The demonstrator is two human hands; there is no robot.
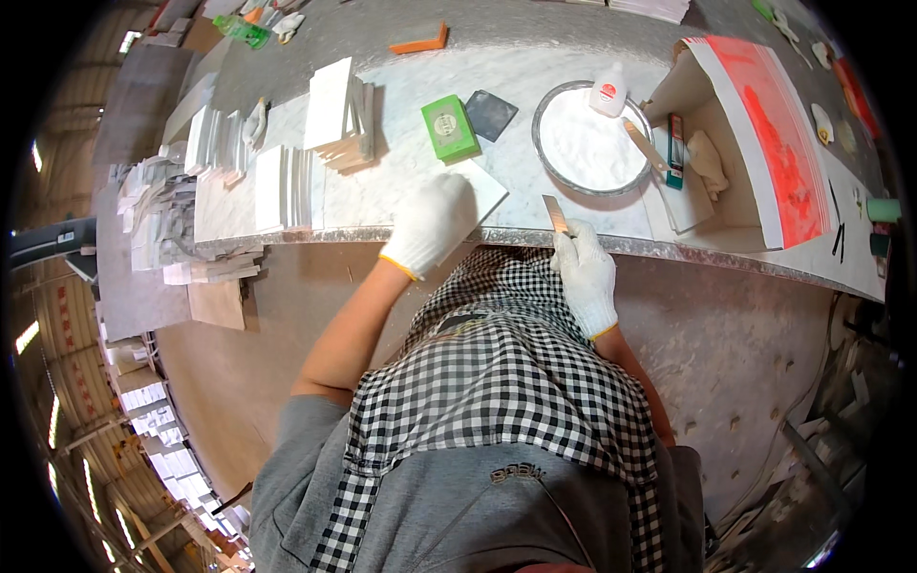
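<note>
Both my hands wear white knit gloves with yellow cuffs. My left hand (433, 222) is closed at the left side of a white tile (490, 195) by the bench's front edge; its fingertips are mostly hidden. In my right hand (585, 274) is a small putty knife (554, 212), its flat blade pointing up and away from me. Beyond the tile lie a green box (450, 128) and a dark square pad (492, 115). To the right stands a round basin (540, 158) of white powder or paste, holding a white bottle (608, 91) with a flat tan tool (645, 145) across its rim.
Stacks of white tiles (334, 110) stand on the left of the bench, with cut pieces (158, 215) piled farther out. An open cardboard box (731, 205) with a red-marked flap takes up the right side. An orange block (418, 40) lies at the back.
</note>
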